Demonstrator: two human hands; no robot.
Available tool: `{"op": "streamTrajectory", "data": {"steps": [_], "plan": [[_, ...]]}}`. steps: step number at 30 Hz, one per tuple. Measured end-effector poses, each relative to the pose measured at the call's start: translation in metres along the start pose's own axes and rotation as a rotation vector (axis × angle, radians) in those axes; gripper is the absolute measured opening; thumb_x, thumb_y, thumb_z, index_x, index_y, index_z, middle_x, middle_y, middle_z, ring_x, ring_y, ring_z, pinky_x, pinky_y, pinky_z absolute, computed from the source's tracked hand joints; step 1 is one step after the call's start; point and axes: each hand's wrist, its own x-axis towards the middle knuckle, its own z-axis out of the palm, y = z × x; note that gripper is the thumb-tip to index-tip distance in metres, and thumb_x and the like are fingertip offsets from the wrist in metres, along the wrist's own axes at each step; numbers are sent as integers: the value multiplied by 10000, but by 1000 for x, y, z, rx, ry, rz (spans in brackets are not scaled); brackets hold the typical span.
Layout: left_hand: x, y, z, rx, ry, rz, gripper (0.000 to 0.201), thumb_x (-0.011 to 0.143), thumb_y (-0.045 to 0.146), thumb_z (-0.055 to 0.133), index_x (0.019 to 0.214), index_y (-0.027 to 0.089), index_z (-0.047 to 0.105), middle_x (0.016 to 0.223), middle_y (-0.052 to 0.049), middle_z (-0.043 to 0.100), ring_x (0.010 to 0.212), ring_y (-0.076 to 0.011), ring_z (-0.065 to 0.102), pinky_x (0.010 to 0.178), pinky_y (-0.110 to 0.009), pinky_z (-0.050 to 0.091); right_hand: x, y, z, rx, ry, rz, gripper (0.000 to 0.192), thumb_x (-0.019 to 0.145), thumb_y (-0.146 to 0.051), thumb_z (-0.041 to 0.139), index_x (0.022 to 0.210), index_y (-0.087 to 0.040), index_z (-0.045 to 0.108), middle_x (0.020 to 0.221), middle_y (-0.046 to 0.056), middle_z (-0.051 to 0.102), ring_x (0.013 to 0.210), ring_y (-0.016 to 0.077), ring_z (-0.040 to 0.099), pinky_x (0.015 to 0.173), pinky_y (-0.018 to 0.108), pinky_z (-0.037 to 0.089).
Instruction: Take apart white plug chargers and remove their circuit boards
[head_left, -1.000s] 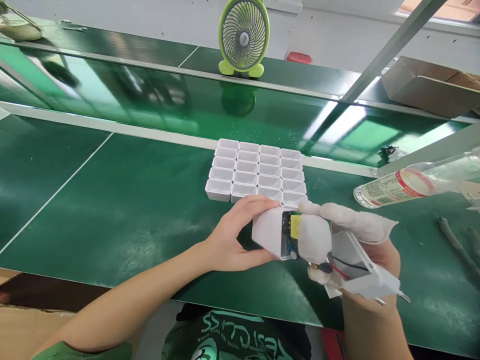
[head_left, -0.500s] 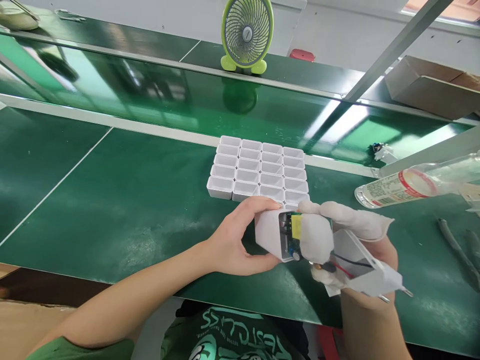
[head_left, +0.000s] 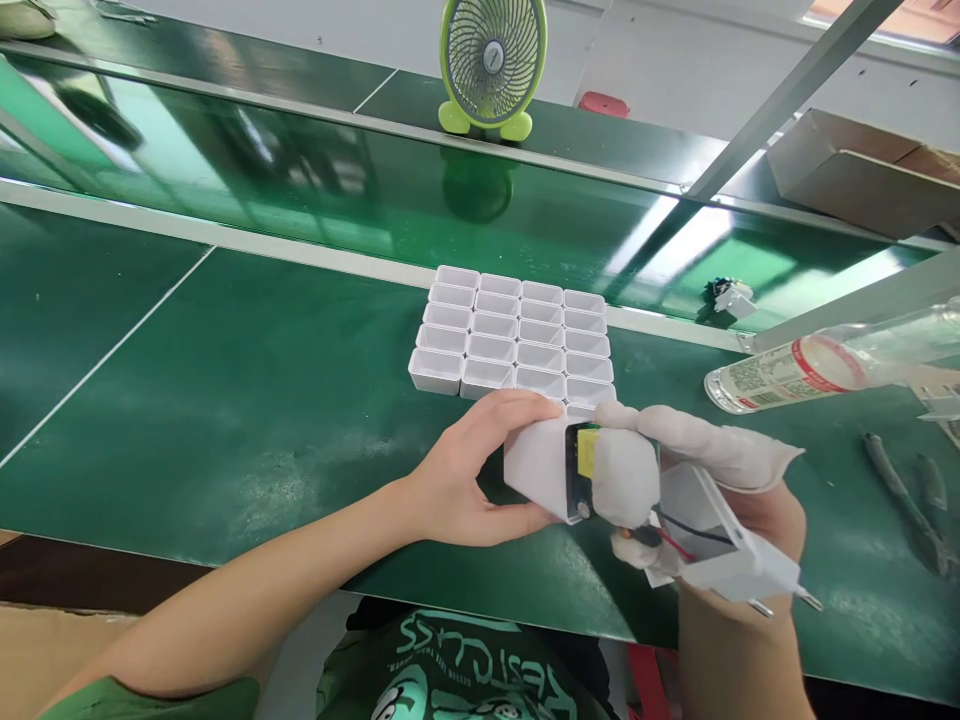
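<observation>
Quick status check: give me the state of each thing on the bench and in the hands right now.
left hand: gripping white housing
right hand: fingers in white cots, holding plug cover
circuit board: partly inside housing
empty shells: open side up, packed in a block
bottle: lying on its side
fan: upright

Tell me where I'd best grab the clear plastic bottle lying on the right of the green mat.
Probably around the labelled body of the bottle, coming from above. It lies on its side on the mat, so its long rounded flanks face front and back, open to a pinch. Its far end runs out of view.
</observation>
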Motion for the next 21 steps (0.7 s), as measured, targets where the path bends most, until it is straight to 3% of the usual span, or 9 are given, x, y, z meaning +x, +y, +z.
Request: {"op": "streamTrajectory", "data": {"steps": [3,8,12,18,21], "plan": [[-1,-1,0,-8,-9,-14,727,726,264,794,1364,190,455,1234,-140,586,1163,-263,577,993,-386,514,0,3,-1,14,12,-1,262,833,-343,717,1094,-322,728,1245,64,657,706,147,646,452,203,557],[-3,-2,0,-24,-5,-15,756,703,264,828,1359,169,464,1233,-148,585,1166,-261,577,1005,-382,514,2,8,0,0,-54,-56,442,687,-263,849,1108,-314,722,1225,74,655,690,160,631,435,226,547],[-2,-2,0,-26,-7,-7,752,707,276,831,1355,157,468,1229,-154,587,1162,-260,578,997,-380,515,1,6,1,-38,-11,-84,308,797,-232,742,1098,-292,729,1216,82,668,689,160,638,433,229,544],[-2,-1,1,-13,7,27,751,702,281,836,1344,129,477,1207,-154,598,1141,-254,589,993,-366,508,1,4,-2,-19,-3,-23,267,821,-312,710,1086,-311,734,1200,85,682,638,171,641,382,240,530],[-1,-1,1,-8,9,43,744,706,281,835,1342,129,480,1205,-156,605,1141,-247,589,988,-357,509,1,3,-4,11,-24,12,412,681,-342,848,1077,-312,737,1241,84,666,652,165,638,409,235,543]]}}
